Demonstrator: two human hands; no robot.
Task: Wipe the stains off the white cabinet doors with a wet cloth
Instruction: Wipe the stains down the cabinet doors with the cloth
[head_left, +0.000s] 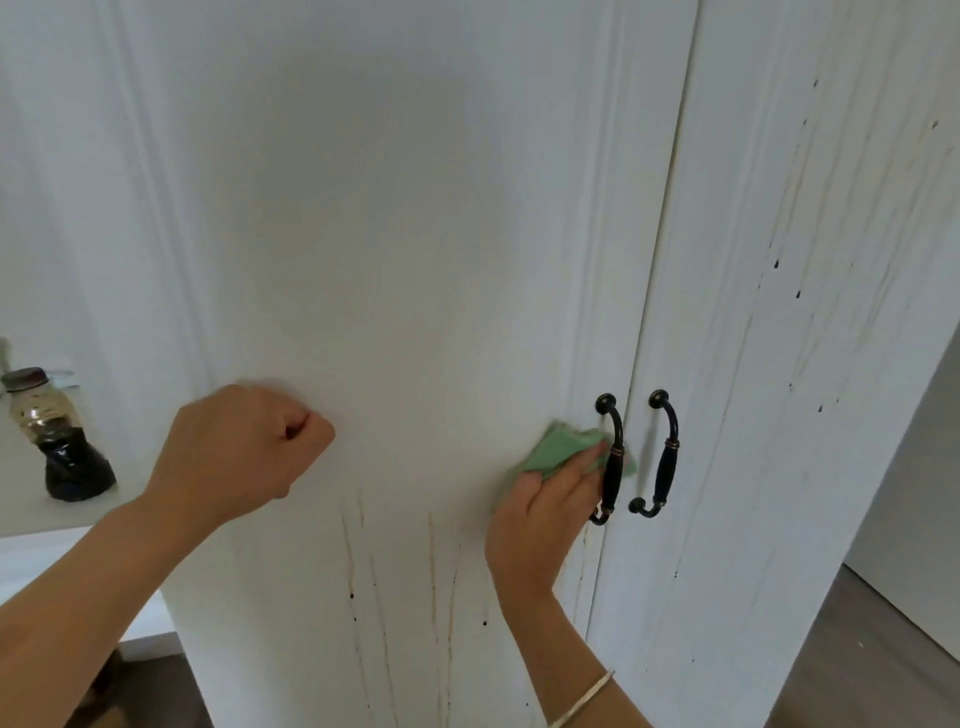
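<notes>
Two tall white cabinet doors fill the view. The left door (395, 234) looks clean above and carries brown drip streaks (436, 582) with dark specks low down. The right door (810, 322) is streaked and speckled along most of its height. My right hand (540, 525) presses a green cloth (561, 452) flat against the left door's right edge, just behind its black handle (612, 460). My left hand (244, 447) is curled into a fist holding nothing, knuckles against the left door near its left moulding.
A second black handle (660, 454) is on the right door. A dark-bottomed bottle with a brown cap (57, 436) stands on a white ledge (31, 509) at left. Wooden floor (872, 665) shows at lower right, beside a pale wall.
</notes>
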